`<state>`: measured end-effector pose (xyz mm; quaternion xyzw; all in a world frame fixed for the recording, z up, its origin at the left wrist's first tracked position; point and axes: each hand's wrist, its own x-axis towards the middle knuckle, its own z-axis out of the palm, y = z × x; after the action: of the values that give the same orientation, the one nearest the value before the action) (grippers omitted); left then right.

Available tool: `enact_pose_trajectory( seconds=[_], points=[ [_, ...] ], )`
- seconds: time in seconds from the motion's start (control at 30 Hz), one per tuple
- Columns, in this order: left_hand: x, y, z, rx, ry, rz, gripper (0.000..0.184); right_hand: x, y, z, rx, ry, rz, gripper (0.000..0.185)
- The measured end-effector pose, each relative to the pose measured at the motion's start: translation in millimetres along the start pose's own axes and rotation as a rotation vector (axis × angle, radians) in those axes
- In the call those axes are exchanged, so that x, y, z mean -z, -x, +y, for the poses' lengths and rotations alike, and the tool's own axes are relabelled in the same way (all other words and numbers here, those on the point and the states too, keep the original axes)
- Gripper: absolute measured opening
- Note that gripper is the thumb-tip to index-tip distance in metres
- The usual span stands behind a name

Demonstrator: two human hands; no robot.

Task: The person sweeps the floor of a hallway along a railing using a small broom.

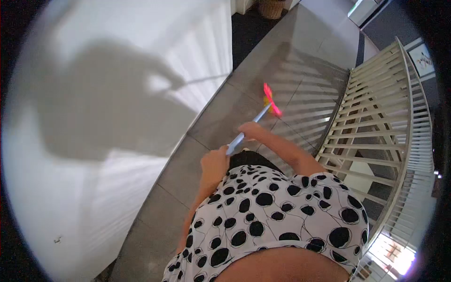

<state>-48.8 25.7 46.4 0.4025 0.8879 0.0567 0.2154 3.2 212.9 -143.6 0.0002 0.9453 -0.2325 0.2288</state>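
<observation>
A broom with a light blue handle [236,143] slants away from my body over the tiled floor. Its bright pink head [272,100] shows yellow bristles [268,101] and is at or close to the floor; whether it touches I cannot tell. Near the handle's upper end, my left hand [214,164] is closed round it. Farther down the shaft, my right hand [251,130] also grips it, with the arm reaching in from the right.
Grey floor tiles [202,136] run between a white wall [117,188] on the left and a cream slatted railing [371,124] on the right. A dark mat [251,37] and a wicker basket [271,8] are at the top. Striped shadows cross the floor.
</observation>
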Motion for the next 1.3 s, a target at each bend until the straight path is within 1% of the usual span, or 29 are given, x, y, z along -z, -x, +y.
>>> enact_pose_trajectory(
  seconds=[0.07, 0.13, 0.17, 0.2, 0.23, 0.3, 0.33, 0.4, 0.43, 0.5, 0.53, 0.57, 0.6, 0.63, 0.67, 0.7, 0.77, 0.8, 0.87, 0.9, 0.93, 1.0, 1.03, 1.07, 1.13, 1.17, 1.23, 1.27, 1.3],
  points=[
    [11.6, 4.6, -8.5, 0.017, 0.015, 0.011, 0.026, 8.2, -14.4, -14.5, 0.025, -0.049, 0.108, 0.013],
    [40.6, 16.5, -27.5, -0.111, -0.038, 0.154, 0.024, 20.9, -28.9, -35.7, 0.04, -0.06, 0.197, 0.013],
    [63.2, 21.5, -31.2, -0.107, -0.092, 0.162, 0.025, 31.1, -36.8, -50.9, 0.04, -0.05, 0.237, 0.014],
    [88.4, 27.9, -29.2, -0.102, -0.145, 0.168, 0.027, 42.5, -41.8, -66.1, 0.066, -0.121, 0.365, 0.014],
    [113.8, 32.1, -21.8, -0.112, -0.125, 0.215, 0.024, 53.5, -45.5, -79.6, 0.092, -0.192, 0.494, 0.015],
    [139.5, 35.2, -6.3, -0.127, -0.108, 0.259, 0.021, 70.4, -52.4, -102.8, 0.134, -0.265, 0.53, 0.015],
    [143.6, 35.7, 3.4, -0.105, -0.199, 0.218, 0.02, 73.1, -52.2, -107.7, 0.179, -0.335, 0.562, 0.016],
    [143.5, 34.8, 22.3, -0.059, -0.382, 0.136, 0.018, 56.2, -56.2, -103.2, 0.193, -0.382, 0.565, 0.017],
    [134.9, 32.9, 28.8, -0.064, -0.386, 0.134, 0.018, 44.2, -60.1, -100.5, 0.21, -0.427, 0.564, 0.019],
    [107.5, 27.8, 34.0, -0.173, -0.525, 0.047, 0.017, 18.7, -63.6, -96.5, 0.224, -0.474, 0.568, 0.022],
    [100.1, 26.6, 32.7, -0.177, -0.529, 0.046, 0.017, 3.9, -59.4, -92.5, 0.201, -0.449, 0.496, 0.023],
    [94.0, 25.9, 30.4, -0.148, -0.457, -0.006, 0.018, -7.3, -54.6, -86.9, 0.178, -0.424, 0.424, 0.025],
    [87.7, 26.2, 28.1, -0.115, -0.382, -0.056, 0.018, -15.8, -47.9, -77.9, 0.18, -0.424, 0.425, 0.025],
    [81.0, 26.8, 25.5, -0.081, -0.308, -0.105, 0.019, -23.1, -38.8, -68.1, 0.261, -0.411, 0.423, 0.021],
    [74.0, 28.0, 23.4, -0.08, -0.309, -0.104, 0.019, -29.4, -32.7, -60.6, 0.343, -0.398, 0.42, 0.018],
    [66.7, 29.4, 22.0, -0.041, -0.229, -0.085, 0.02, -28.7, -30.0, -55.0, 0.344, -0.398, 0.422, 0.018],
    [48.1, 28.5, 19.5, 0.033, -0.067, -0.054, 0.023, -23.4, -27.8, -37.4, 0.281, -0.125, 0.107, 0.018],
    [31.4, 23.2, 14.7, 0.032, -0.068, -0.057, 0.023, -21.9, -25.0, -25.7, 0.279, -0.127, 0.107, 0.018],
    [-11.6, 8.3, -0.3, 0.024, 0.19, -0.005, 0.024, -17.3, -20.7, -3.6, 0.289, -0.126, 0.228, 0.023],
    [-15.6, 5.1, 0.1, 0.022, 0.316, 0.023, 0.025, -13.2, -22.8, 1.9, 0.29, -0.128, 0.23, 0.023],
    [-18.4, 6.0, -0.2, 0.023, 0.313, 0.022, 0.025, -9.2, -24.7, 6.8, 0.217, -0.094, 0.195, 0.021],
    [-21.5, 6.5, 3.1, -0.069, 0.43, 0.161, 0.028, -0.5, -24.9, 13.7, 0.068, -0.016, 0.131, 0.018],
    [-21.7, 5.9, 6.0, -0.119, 0.489, 0.235, 0.03, 3.7, -23.6, 14.9, 0.067, -0.008, 0.139, 0.018],
    [-12.8, 7.8, 11.1, -0.127, 0.488, 0.244, 0.03, 11.2, -21.2, 12.9, 0.072, -0.02, 0.218, 0.017],
    [17.6, 16.9, 17.5, -0.054, 0.527, 0.305, 0.029, 25.6, -16.8, 7.2, 0.085, -0.046, 0.375, 0.015],
    [27.0, 18.5, 16.5, -0.018, 0.548, 0.335, 0.029, 31.1, -14.3, 1.9, 0.084, -0.037, 0.383, 0.015],
    [34.8, 13.1, 2.7, -0.316, 0.741, 0.633, 0.023, 31.0, -3.1, -18.7, -0.015, -0.116, 0.594, 0.015],
    [43.5, 12.0, 2.2, -0.31, 0.865, 0.631, 0.02, 29.2, 5.7, -29.7, -0.079, -0.161, 0.699, 0.015],
    [50.3, 8.9, 2.0, -0.301, 0.99, 0.625, 0.018, 34.6, 18.7, -43.2, -0.106, -0.166, 0.703, 0.015]
  ],
)
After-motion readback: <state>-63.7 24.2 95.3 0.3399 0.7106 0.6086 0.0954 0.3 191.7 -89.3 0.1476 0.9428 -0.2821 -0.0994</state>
